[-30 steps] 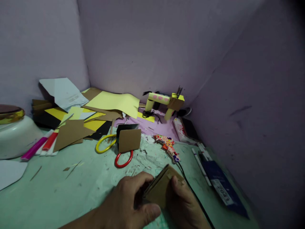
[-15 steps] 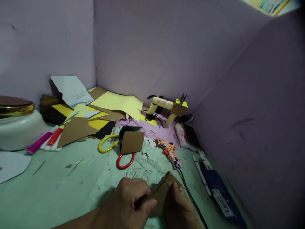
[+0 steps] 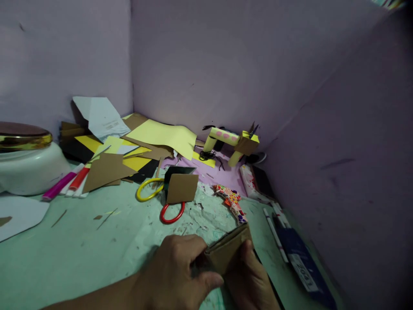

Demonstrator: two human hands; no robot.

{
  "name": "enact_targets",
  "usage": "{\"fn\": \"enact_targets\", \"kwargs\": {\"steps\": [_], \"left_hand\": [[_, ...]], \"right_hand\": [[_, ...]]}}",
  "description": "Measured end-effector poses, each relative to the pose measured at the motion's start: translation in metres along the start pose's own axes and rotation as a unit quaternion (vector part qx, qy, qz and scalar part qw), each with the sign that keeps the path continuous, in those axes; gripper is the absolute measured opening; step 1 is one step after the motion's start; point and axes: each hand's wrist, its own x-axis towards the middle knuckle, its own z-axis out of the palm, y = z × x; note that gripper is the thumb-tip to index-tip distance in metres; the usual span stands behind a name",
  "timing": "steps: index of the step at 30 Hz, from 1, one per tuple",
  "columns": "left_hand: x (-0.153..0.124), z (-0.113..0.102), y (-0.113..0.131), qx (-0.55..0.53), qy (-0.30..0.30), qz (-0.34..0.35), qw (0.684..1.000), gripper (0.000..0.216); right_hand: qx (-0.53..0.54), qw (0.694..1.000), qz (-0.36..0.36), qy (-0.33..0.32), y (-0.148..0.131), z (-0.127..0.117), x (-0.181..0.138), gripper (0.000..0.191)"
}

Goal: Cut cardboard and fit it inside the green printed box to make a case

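Note:
A folded piece of brown cardboard (image 3: 229,250) is held low in front of me, one folded edge facing up. My right hand (image 3: 254,277) grips it from the right, thumb flat on its near face and fingers behind. At its left corner is my left hand (image 3: 176,271), with fingers curled against the edge and the thumb below; the fingertips are partly hidden. Just beyond the cardboard lies a flower-patterned glue gun (image 3: 230,202). Farther left, a bent brown-and-black card (image 3: 183,188) covers the middle of scissors with one yellow and one red handle (image 3: 172,220).
A yellow cardboard giraffe-like figure (image 3: 224,135) stands at the back wall beside black string (image 3: 208,156). Paper and cardboard scraps (image 3: 109,170) pile up at back left, near markers (image 3: 60,186) and a white jar (image 3: 29,172). A blue pouch (image 3: 305,269) and white pens lie right.
The cardboard has risen and turned in my hands, so its top edge now overlaps the glue gun's handle end. My left thumb has moved lower along it. The view has shifted slightly.

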Motion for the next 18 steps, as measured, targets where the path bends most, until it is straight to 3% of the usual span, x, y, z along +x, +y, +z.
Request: {"fn": "enact_targets", "kwargs": {"steps": [4,8,12,15,18], "left_hand": [[-0.001,0.003,-0.007,0.006,0.009,0.011,1.0,0.028],[-0.003,0.006,-0.015,0.004,0.029,0.022,0.999,0.029],[-0.003,0.002,-0.012,-0.014,-0.006,-0.033,0.999,0.031],[-0.001,-0.004,-0.008,-0.069,-0.02,-0.065,0.995,0.02],[0.003,-0.008,-0.009,-0.194,0.004,-0.119,0.974,0.038]], "right_hand": [[-0.014,1.0,0.014,-0.015,0.005,0.003,-0.005,0.031],[-0.021,1.0,-0.002,0.018,0.011,0.003,-0.006,0.029],[-0.1,0.994,-0.025,0.021,0.012,-0.007,-0.003,0.032],[-0.233,0.957,-0.165,0.055,0.009,-0.015,-0.003,0.03],[-0.327,0.853,-0.399,0.073,0.005,-0.019,-0.005,0.015]]}}
